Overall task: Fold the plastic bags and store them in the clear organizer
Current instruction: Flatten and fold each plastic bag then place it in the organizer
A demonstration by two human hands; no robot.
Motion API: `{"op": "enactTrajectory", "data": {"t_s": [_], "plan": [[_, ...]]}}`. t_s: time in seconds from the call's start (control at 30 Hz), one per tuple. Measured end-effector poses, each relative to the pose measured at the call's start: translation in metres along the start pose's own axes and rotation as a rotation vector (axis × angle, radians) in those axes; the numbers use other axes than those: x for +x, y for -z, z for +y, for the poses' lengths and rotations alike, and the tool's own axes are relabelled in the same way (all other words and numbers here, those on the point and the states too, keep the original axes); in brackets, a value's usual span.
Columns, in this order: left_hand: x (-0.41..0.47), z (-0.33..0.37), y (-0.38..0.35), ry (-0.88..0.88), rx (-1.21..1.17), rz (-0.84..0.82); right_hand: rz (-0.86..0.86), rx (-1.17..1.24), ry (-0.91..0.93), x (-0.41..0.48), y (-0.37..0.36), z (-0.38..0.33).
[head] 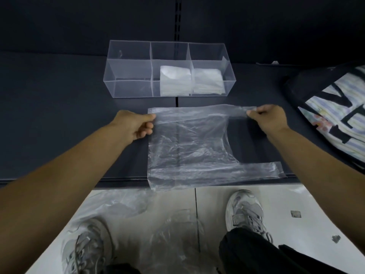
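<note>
One clear bag [187, 147] lies flat before the organizer [128, 89] (two folded bags [174, 80] inside).

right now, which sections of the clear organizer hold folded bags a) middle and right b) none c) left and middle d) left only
a: the clear organizer holds one folded stack in its middle section and another in its right; the left shows none.
</note>
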State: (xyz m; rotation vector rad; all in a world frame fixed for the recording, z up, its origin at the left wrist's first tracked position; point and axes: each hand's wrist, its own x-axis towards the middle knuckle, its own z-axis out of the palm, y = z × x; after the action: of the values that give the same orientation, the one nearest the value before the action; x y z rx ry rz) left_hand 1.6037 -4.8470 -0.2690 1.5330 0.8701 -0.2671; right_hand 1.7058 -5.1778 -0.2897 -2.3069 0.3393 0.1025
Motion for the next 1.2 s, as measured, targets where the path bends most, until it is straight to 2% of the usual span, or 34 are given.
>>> {"op": "enactTrajectory", "data": {"t_s": [0.17,0.27,0.3,0.33,0.4,0.43,0.47,0.53,0.63,0.77,0.87,0.9,0.97,1.0,1.07,1.13,1.2], "plan": [[0.006,-0.006,0.003,-0.049,0.004,0.126,-0.060,0.321,-0.023,0.000,0.008,-0.012],[0.004,-0.009,0.008,-0.095,0.067,0.201,0.025,0.338,-0.066,0.002,0.011,-0.011],[0.003,-0.011,0.008,-0.174,0.145,0.237,0.055,0.323,-0.069,0.003,0.010,-0.010],[0.002,-0.014,0.007,-0.333,0.303,0.293,0.064,0.303,-0.061,0.003,0.009,-0.010],[-0.004,-0.021,0.000,-0.791,0.676,0.365,0.040,0.248,-0.022,0.003,0.005,-0.011],[-0.007,-0.026,-0.006,-0.974,0.811,0.318,0.025,0.224,0.001,0.003,0.003,-0.011],[-0.010,-0.032,-0.014,-1.050,0.906,0.216,0.015,0.207,0.016,0.004,0.001,-0.011],[-0.012,-0.045,-0.026,-0.969,1.075,0.063,0.015,0.198,0.033,0.006,0.001,-0.009],[-0.005,-0.062,-0.029,-0.853,1.313,0.060,0.058,0.192,0.028,0.010,0.008,-0.005],[-0.002,-0.064,-0.029,-0.850,1.347,0.072,0.095,0.098,0.054,0.014,0.013,-0.001],[-0.004,-0.066,-0.030,-0.821,1.352,0.116,0.268,-0.096,0.032,0.007,0.014,-0.006],[-0.006,-0.066,-0.031,-0.802,1.354,0.138,0.337,-0.168,0.070,-0.002,0.011,-0.013],[-0.007,-0.067,-0.034,-0.761,1.353,0.191,0.380,-0.238,0.293,-0.035,-0.005,-0.033],[-0.007,-0.067,-0.036,-0.742,1.350,0.214,0.318,-0.223,0.437,-0.058,-0.021,-0.044],[-0.009,-0.067,-0.038,-0.717,1.336,0.241,0.019,-0.170,0.660,-0.112,-0.061,-0.061],[-0.008,-0.068,-0.039,-0.713,1.337,0.239,-0.261,-0.236,0.732,-0.149,-0.094,-0.064],[-0.008,-0.068,-0.038,-0.713,1.333,0.230,-0.317,-0.428,0.737,-0.153,-0.107,-0.049]]}}
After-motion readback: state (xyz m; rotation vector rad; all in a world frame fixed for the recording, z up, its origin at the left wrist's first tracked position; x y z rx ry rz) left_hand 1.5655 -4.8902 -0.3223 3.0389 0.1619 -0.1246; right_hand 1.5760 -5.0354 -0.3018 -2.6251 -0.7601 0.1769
